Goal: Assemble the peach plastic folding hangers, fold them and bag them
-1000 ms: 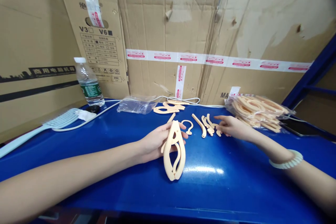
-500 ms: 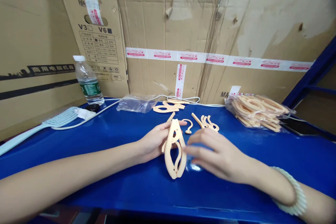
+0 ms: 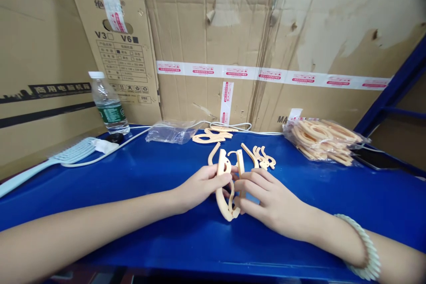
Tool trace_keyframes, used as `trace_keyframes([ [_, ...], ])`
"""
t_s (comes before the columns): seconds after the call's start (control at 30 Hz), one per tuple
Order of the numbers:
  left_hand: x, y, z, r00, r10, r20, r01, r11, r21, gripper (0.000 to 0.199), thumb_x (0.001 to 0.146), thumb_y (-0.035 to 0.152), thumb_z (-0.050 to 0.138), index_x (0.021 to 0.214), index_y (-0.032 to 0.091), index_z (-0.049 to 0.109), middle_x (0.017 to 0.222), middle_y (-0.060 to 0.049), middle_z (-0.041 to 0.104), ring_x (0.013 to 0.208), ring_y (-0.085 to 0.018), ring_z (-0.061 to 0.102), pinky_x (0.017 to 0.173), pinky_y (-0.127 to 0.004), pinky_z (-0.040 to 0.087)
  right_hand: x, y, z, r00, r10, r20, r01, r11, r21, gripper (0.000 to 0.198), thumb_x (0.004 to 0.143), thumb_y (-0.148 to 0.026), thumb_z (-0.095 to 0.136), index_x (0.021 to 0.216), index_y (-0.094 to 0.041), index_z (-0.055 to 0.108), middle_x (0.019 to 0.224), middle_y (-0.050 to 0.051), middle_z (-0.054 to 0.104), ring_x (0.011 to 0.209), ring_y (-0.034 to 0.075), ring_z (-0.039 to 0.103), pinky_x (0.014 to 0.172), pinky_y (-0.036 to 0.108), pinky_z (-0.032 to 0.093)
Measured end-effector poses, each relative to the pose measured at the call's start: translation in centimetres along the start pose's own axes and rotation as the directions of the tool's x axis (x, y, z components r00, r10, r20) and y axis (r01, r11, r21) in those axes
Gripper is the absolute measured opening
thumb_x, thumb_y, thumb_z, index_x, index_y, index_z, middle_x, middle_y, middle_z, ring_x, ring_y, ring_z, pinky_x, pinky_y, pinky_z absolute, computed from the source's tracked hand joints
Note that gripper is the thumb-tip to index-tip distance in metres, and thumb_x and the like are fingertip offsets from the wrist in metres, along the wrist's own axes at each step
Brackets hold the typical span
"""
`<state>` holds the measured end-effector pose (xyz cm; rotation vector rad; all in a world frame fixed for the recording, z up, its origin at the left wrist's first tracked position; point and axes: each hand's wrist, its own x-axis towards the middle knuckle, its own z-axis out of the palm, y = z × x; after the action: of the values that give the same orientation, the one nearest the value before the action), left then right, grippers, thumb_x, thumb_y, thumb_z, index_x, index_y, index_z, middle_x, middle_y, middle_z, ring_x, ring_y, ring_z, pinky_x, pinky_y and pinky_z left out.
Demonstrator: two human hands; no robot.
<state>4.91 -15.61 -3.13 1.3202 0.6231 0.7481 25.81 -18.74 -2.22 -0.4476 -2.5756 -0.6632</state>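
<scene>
A beige plastic folding clothes hanger (image 3: 221, 199) is held upright over the blue table, its narrow end away from me. My left hand (image 3: 199, 188) grips its left half, thumb on the front face. My right hand (image 3: 271, 193) has its fingers closed around the right half (image 3: 241, 162), which stands apart from the left at the top. A curved beige bar (image 3: 213, 154) shows beyond my left hand; I cannot tell if it joins the hanger. A similar bar (image 3: 249, 153) and several small hooks (image 3: 264, 159) lie beyond my right hand. A single hook is partly hidden behind the hanger.
More hanger parts (image 3: 208, 137) and a clear plastic bag (image 3: 170, 133) lie at the back. Bagged hangers (image 3: 322, 140) and a dark phone (image 3: 376, 159) are on the right. A water bottle (image 3: 109, 106), hairbrush (image 3: 75, 151) and white cable (image 3: 133, 136) are left. Cardboard (image 3: 199, 22) walls the back.
My right hand has moved in and taken hold of the hanger's right half. The two halves have parted at the top, and my left thumb now lies over the front.
</scene>
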Motion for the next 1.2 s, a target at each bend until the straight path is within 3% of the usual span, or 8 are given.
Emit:
trace_keyframes([
  [0.1, -0.2, -0.1, 0.1, 0.999, 0.041, -0.028, -0.038, 0.994, 0.105, 0.046, 0.082, 0.058, 0.064, 0.090, 0.012, 0.063, 0.078, -0.004, 0.065, 0.075, -0.017, 0.063, 0.074, -0.029, 0.051, 0.0, 0.2, 0.1, 0.999, 0.036, -0.010, -0.037, 0.999, -0.027, 0.025, 0.099, -0.012, 0.038, 0.090, -0.015, 0.061, 0.100, 0.009, 0.064, 0.100, 0.023, 0.054, 0.096, 0.042, 0.042],
  [0.23, -0.1, 0.1, 0.3, 0.995, 0.025, -0.099, -0.021, 0.999, 0.040, 0.052, 0.077, 0.064, 0.065, 0.088, 0.014, 0.059, 0.076, -0.003, 0.065, 0.070, -0.017, 0.066, 0.068, -0.030, 0.056, -0.2, 0.6, 0.4, 0.990, 0.138, 0.041, -0.139, 0.990, 0.024, 0.025, 0.101, -0.016, 0.034, 0.088, -0.016, 0.056, 0.094, 0.009, 0.064, 0.097, 0.022, 0.056, 0.103, 0.047, 0.036],
  [0.4, 0.2, 0.0, 0.2, 0.990, 0.019, -0.141, -0.015, 0.999, 0.029, 0.056, 0.075, 0.066, 0.066, 0.077, 0.010, 0.060, 0.070, -0.006, 0.067, 0.064, -0.016, 0.066, 0.057, -0.024, 0.056, -0.7, 0.8, 0.9, 0.969, 0.230, 0.096, -0.231, 0.973, 0.000, 0.031, 0.100, -0.012, 0.028, 0.082, -0.018, 0.052, 0.071, 0.002, 0.058, 0.067, 0.018, 0.049, 0.092, 0.043, 0.036],
  [0.57, 0.2, 0.0, 0.1, 0.980, -0.007, -0.199, 0.011, 1.000, 0.020, 0.058, 0.071, 0.067, 0.069, 0.071, 0.009, 0.060, 0.065, -0.009, 0.069, 0.056, -0.016, 0.067, 0.053, -0.023, 0.056, -0.6, 0.2, 0.6, 0.972, 0.227, 0.058, -0.229, 0.973, 0.035, 0.029, 0.101, -0.012, 0.031, 0.081, -0.017, 0.051, 0.068, 0.001, 0.056, 0.065, 0.016, 0.045, 0.081, 0.036, 0.032],
  [0.83, 0.2, 0.0, 0.3, 0.976, -0.005, -0.217, 0.010, 1.000, 0.020, 0.059, 0.068, 0.068, 0.071, 0.067, 0.010, 0.059, 0.061, -0.008, 0.069, 0.050, -0.015, 0.065, 0.048, -0.022, 0.055, -0.3, 0.1, 0.3, 0.981, 0.192, 0.003, -0.192, 0.980, 0.050, 0.032, 0.102, -0.012, 0.029, 0.083, -0.016, 0.055, 0.066, 0.000, 0.054, 0.066, 0.016, 0.044, 0.080, 0.035, 0.030],
  [0.97, 0.2, 0.0, 0.3, 0.971, -0.013, -0.238, 0.015, 1.000, 0.009, 0.048, 0.078, 0.057, 0.068, 0.067, 0.011, 0.058, 0.059, -0.009, 0.069, 0.048, -0.015, 0.065, 0.046, -0.021, 0.054, -0.2, 0.0, 0.3, 0.987, 0.163, -0.007, -0.162, 0.986, 0.024, 0.036, 0.102, -0.011, 0.026, 0.081, -0.015, 0.055, 0.064, 0.000, 0.053, 0.065, 0.015, 0.043, 0.079, 0.034, 0.031],
  [1.1, 0.2, 0.3, 0.3, 0.958, -0.053, -0.283, 0.045, 0.998, -0.034, 0.043, 0.097, 0.036, 0.046, 0.061, 0.013, 0.051, 0.048, -0.005, 0.062, 0.040, -0.012, 0.058, 0.040, -0.018, 0.047, -0.5, 0.2, 0.0, 0.996, 0.078, -0.052, -0.082, 0.993, -0.080, 0.029, 0.100, -0.010, 0.034, 0.080, -0.016, 0.054, 0.066, 0.001, 0.058, 0.066, 0.016, 0.047, 0.076, 0.035, 0.030],
  [1.2, 0.1, 0.6, 0.2, 0.948, -0.074, -0.309, 0.055, 0.996, -0.069, 0.045, 0.101, 0.030, 0.037, 0.060, 0.014, 0.048, 0.045, -0.003, 0.060, 0.039, -0.010, 0.056, 0.040, -0.016, 0.045, -1.1, 1.4, -0.1, 0.983, 0.164, -0.082, -0.165, 0.986, -0.005, 0.021, 0.100, -0.010, 0.038, 0.087, -0.018, 0.053, 0.074, 0.002, 0.063, 0.069, 0.016, 0.052, 0.078, 0.036, 0.030],
])
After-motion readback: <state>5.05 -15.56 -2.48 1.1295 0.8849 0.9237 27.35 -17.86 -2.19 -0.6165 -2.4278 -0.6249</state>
